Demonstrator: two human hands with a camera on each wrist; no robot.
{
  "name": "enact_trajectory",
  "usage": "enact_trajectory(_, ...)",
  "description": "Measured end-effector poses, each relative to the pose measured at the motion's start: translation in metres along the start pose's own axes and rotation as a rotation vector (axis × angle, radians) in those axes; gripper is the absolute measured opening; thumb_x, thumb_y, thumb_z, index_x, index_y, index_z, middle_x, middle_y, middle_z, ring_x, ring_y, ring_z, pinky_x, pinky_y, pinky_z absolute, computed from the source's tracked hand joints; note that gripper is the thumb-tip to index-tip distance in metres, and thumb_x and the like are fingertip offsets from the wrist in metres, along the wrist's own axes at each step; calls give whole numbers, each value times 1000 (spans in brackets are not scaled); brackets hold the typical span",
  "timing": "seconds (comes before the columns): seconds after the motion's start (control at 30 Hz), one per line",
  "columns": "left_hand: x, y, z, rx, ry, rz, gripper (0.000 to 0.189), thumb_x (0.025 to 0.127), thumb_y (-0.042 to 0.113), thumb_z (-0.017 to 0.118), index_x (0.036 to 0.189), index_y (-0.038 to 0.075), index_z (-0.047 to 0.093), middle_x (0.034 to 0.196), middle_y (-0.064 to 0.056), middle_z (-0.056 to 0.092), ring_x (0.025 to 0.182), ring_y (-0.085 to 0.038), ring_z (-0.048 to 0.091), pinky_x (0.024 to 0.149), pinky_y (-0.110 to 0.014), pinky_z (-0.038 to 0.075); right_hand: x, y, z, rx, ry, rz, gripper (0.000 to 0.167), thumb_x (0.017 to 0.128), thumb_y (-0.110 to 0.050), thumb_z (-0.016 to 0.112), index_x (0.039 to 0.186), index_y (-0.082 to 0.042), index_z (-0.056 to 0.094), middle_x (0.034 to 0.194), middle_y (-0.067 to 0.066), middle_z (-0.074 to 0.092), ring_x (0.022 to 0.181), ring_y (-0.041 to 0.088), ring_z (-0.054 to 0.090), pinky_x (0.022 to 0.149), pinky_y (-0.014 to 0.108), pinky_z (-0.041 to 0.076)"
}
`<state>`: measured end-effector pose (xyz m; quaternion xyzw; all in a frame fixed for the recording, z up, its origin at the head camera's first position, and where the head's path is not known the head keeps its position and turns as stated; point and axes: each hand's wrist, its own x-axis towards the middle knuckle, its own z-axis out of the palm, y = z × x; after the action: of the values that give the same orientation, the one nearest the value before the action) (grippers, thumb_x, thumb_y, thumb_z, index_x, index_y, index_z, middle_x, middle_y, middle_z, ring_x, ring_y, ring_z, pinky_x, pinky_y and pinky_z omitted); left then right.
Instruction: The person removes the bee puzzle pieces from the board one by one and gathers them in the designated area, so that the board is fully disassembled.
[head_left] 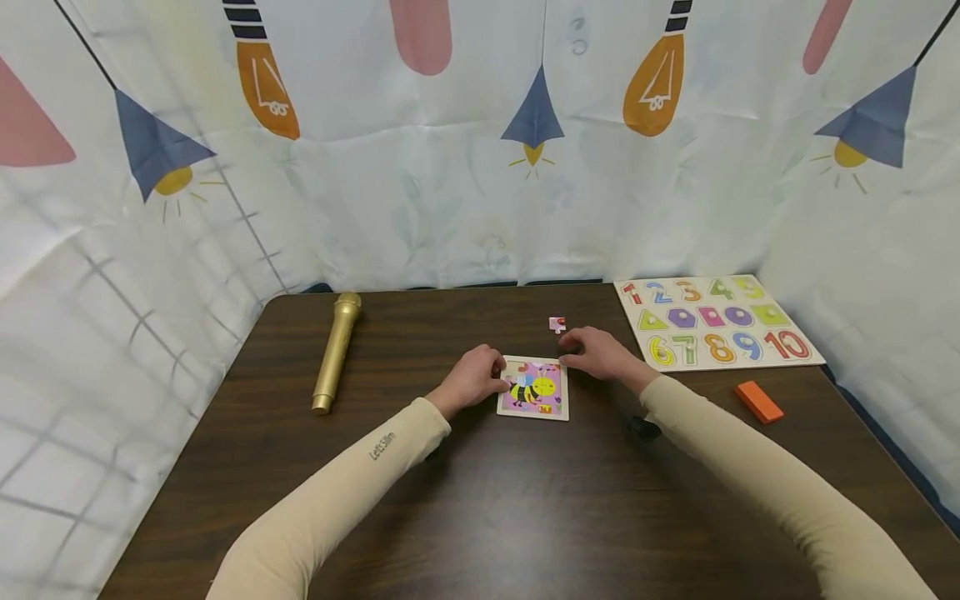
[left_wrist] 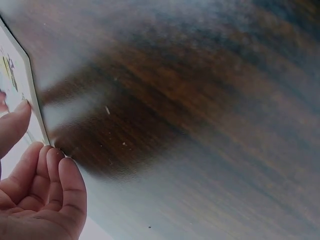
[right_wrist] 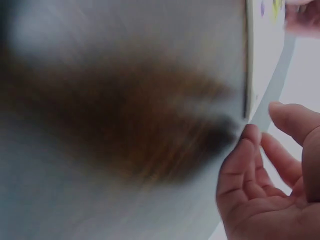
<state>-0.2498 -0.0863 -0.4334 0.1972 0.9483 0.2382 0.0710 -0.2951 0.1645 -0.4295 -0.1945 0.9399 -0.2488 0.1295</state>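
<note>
A small square jigsaw puzzle [head_left: 534, 389] with a yellow bee on pink and a pale wooden border lies flat on the dark table. My left hand [head_left: 472, 380] holds its left edge. In the left wrist view the thumb [left_wrist: 19, 120] lies over the border and the fingers [left_wrist: 72, 182] are bent against the side. Near the puzzle's far right corner is my right hand [head_left: 597, 353]. The right wrist view has its thumb [right_wrist: 292, 120] raised apart from the board, the fingertips close to the corner, nothing held. Just beyond that hand lies a loose pink puzzle piece [head_left: 557, 323].
On the left lies a gold microphone [head_left: 336, 354]. A number and shape board [head_left: 708, 323] occupies the far right of the table [head_left: 510, 517], with an orange block [head_left: 759, 402] in front of it. A patterned curtain [head_left: 450, 192] hangs behind the table.
</note>
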Motion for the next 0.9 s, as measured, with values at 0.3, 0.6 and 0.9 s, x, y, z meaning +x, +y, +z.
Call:
enact_trajectory(0.3,0,2,0,28,-11,1,31,86,17,76,109,-2,65,99,-10,57,88,-21,51,84,-35,46,-22,-11,11,-16,-7,-29,41,88,-25,73,120,-1,62,108,12,61,96,26,52,90,42,46)
enact_trajectory(0.6,-1,7,-2,68,-28,21,34,88,21,74,115,1,66,104,-10,55,88,-20,51,83,-34,47,-17,-22,16,-75,48,-50,36,87,-22,74,115,-2,64,106,12,57,92,25,50,85,39,47)
enact_trajectory(0.9,-1,9,0,66,-17,60,22,89,18,72,106,3,71,102,-9,56,86,-19,51,80,-33,48,-4,-39,32,-11,39,-160,25,90,-19,70,111,-6,70,102,6,58,88,19,54,81,33,50)
